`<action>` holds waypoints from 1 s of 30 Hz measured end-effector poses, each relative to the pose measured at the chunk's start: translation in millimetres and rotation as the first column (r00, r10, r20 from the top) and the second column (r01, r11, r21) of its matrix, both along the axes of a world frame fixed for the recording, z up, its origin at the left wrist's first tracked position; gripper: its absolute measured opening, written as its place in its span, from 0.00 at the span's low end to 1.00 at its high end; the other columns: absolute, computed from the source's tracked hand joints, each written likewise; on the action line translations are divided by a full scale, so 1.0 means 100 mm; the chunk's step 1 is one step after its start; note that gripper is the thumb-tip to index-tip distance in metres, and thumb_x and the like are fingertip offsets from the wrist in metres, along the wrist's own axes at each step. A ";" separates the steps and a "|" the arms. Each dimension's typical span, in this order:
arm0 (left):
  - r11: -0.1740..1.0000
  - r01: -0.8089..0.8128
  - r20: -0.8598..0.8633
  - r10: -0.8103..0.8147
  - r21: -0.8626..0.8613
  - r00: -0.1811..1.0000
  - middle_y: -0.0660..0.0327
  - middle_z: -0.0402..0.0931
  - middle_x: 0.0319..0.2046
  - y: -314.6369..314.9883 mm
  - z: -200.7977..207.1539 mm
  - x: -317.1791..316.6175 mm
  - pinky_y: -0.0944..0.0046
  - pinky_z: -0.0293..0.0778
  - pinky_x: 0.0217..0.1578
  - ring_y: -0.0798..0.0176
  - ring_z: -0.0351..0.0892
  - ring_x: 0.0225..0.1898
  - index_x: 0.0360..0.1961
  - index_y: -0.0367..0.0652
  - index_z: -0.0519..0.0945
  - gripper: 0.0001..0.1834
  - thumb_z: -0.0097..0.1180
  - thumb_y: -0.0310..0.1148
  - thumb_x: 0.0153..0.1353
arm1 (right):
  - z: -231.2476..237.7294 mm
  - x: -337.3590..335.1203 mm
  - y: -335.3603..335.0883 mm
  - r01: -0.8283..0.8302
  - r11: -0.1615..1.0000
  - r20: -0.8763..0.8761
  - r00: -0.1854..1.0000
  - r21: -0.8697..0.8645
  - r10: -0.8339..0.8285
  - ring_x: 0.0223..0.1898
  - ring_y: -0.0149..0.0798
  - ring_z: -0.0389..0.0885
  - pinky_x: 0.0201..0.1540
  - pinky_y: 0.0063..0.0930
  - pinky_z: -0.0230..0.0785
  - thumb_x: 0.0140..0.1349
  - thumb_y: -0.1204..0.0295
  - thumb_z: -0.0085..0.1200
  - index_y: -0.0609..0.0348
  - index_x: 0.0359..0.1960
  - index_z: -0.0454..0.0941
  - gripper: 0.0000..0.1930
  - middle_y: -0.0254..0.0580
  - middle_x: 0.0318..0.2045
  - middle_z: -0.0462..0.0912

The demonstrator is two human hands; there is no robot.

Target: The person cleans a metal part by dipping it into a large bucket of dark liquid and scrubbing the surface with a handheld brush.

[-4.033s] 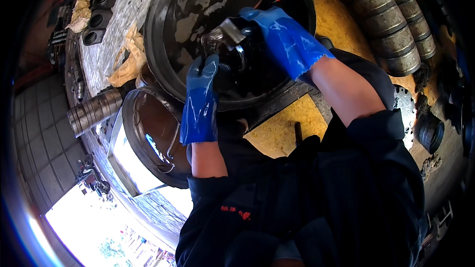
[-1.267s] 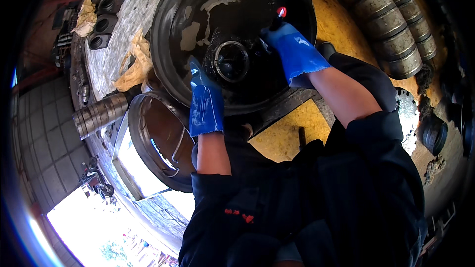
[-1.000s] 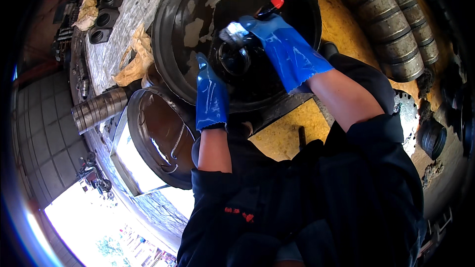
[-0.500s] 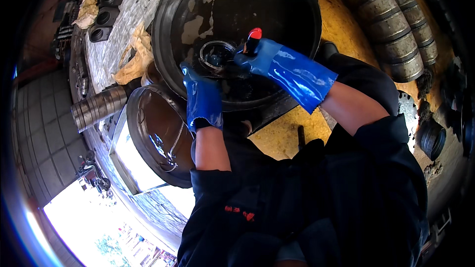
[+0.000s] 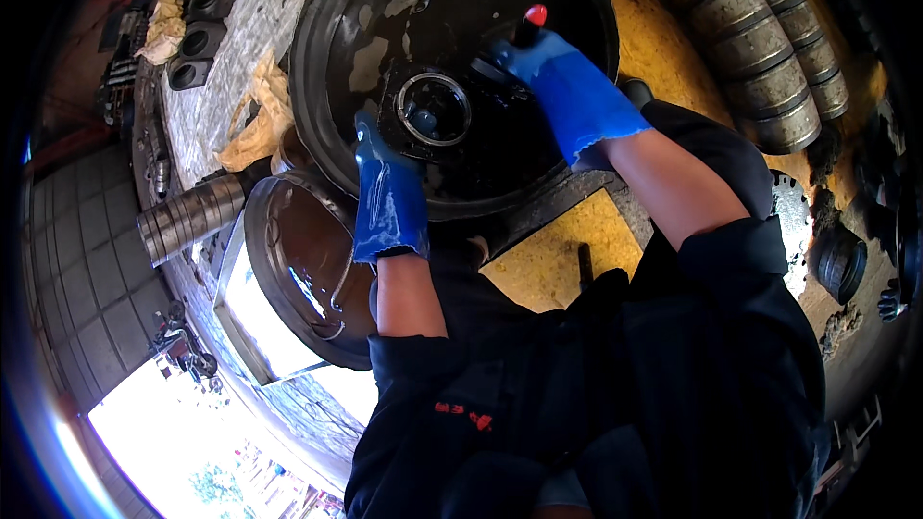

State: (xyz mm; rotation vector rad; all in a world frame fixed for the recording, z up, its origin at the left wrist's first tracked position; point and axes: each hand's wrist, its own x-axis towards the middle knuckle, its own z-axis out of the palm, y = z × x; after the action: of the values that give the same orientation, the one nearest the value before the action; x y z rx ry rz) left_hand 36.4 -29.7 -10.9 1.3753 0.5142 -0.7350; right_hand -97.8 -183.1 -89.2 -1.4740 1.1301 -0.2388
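Basin (image 5: 310, 86) holds dark liquid (image 5: 481, 2); right fingers (image 5: 522, 54) grip brush (image 5: 529, 31); hold of left fingers (image 5: 367, 139) on ring (image 5: 467, 113) unclear.

Gloved left hand (image 5: 379, 156) and gloved right hand (image 5: 536, 58): smooth, glossy, rubber-like covering. Ring-shaped part (image 5: 467, 113): bright, polished-looking metal rim. Tool handle (image 5: 535, 17): glossy, plastic-like, red and black. Basin (image 5: 312, 86): dull, dark wall, wet sheen inside. Cylinders (image 5: 735, 34): stained, dull grey metal. Crumpled sheet (image 5: 263, 120): matt, cloth or paper unclear. Jacket (image 5: 577, 384): matt dark cloth.
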 end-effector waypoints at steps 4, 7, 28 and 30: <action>0.994 0.104 0.032 -0.103 -0.038 0.994 0.55 0.75 0.54 0.13 -0.45 0.23 0.54 0.79 0.49 0.55 0.78 0.51 0.61 0.40 0.67 0.28 0.44 0.50 0.69 | 0.20 0.18 -0.07 -0.045 0.999 0.403 0.914 0.009 0.038 0.36 0.36 0.81 0.44 0.29 0.71 0.52 0.51 0.60 0.56 0.36 0.81 0.21 0.41 0.31 0.84; 0.905 0.240 0.061 -0.233 -0.353 0.971 0.53 0.77 0.51 0.28 -0.86 0.50 0.55 0.78 0.52 0.58 0.78 0.50 0.59 0.38 0.71 0.26 0.37 0.48 0.72 | 0.27 0.20 -0.04 -0.035 0.999 0.200 0.979 0.002 0.034 0.36 0.36 0.81 0.44 0.29 0.71 0.52 0.50 0.60 0.56 0.38 0.81 0.23 0.41 0.32 0.84; 0.987 0.132 0.159 -0.117 -0.093 0.980 0.51 0.78 0.49 0.16 -0.44 0.18 0.47 0.79 0.46 0.50 0.80 0.45 0.57 0.37 0.72 0.28 0.32 0.49 0.72 | -0.22 0.12 -0.02 0.068 0.997 0.122 0.990 0.040 -0.073 0.34 0.40 0.82 0.41 0.31 0.72 0.53 0.51 0.58 0.56 0.36 0.82 0.20 0.45 0.30 0.84; 0.990 0.142 0.255 -0.136 -0.004 0.957 0.51 0.78 0.50 0.28 -0.45 0.30 0.47 0.78 0.49 0.50 0.79 0.46 0.58 0.37 0.71 0.28 0.31 0.48 0.73 | -0.22 0.15 0.07 0.031 0.987 -0.040 0.999 0.159 -0.025 0.35 0.36 0.82 0.43 0.29 0.72 0.53 0.57 0.63 0.58 0.38 0.83 0.18 0.42 0.33 0.84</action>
State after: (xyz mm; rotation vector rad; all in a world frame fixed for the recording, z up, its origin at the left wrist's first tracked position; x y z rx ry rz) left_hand 66.1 -1.6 -56.1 1.4707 0.2072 -0.6626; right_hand -82.5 -176.6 -111.1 -1.3260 1.1743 -0.1367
